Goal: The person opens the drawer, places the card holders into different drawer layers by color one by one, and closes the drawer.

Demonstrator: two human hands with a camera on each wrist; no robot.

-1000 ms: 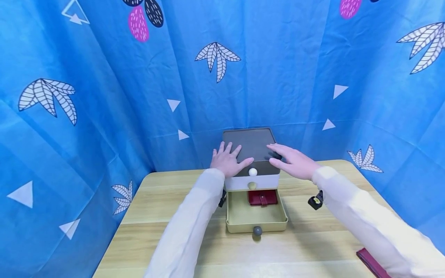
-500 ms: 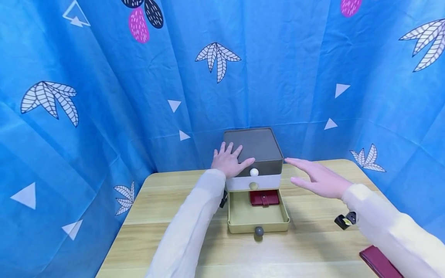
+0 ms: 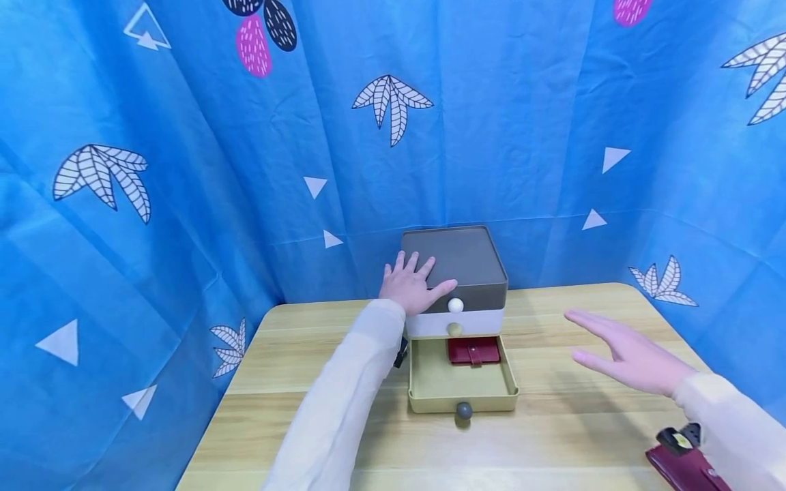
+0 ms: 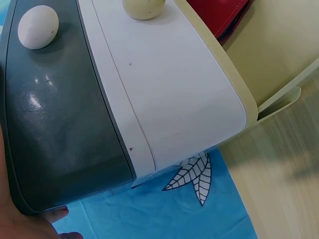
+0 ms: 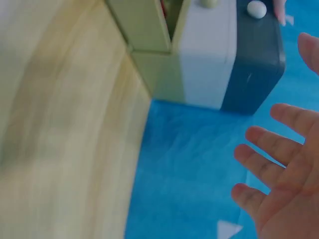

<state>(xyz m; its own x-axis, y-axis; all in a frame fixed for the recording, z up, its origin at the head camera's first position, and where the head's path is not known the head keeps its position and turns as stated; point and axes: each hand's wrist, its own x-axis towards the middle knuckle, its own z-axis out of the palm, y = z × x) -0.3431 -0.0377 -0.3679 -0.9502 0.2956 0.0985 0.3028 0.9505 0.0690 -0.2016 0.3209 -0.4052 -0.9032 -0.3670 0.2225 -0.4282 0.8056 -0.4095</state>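
A small stacked drawer box (image 3: 457, 256) stands at the back of the table, its top tier dark grey, the middle one white and the bottom one cream. The bottom drawer (image 3: 436, 382) is pulled out, and a dark red wallet (image 3: 474, 350) with a snap strap lies at its back. My left hand (image 3: 413, 286) rests with spread fingers on the left front of the grey top; the left wrist view shows the white knob (image 4: 38, 27) close by. To the right of the box my right hand (image 3: 632, 354) hovers over the table with extended fingers, holding nothing.
A second dark red wallet (image 3: 684, 469) lies at the table's right front, partly under the right sleeve. Blue patterned curtain (image 3: 516, 136) hangs behind and at both sides of the wooden table (image 3: 295, 368).
My right hand has moved away from the grey top, out to the right and toward me. My left hand stays on the box. The view has turned slightly left.
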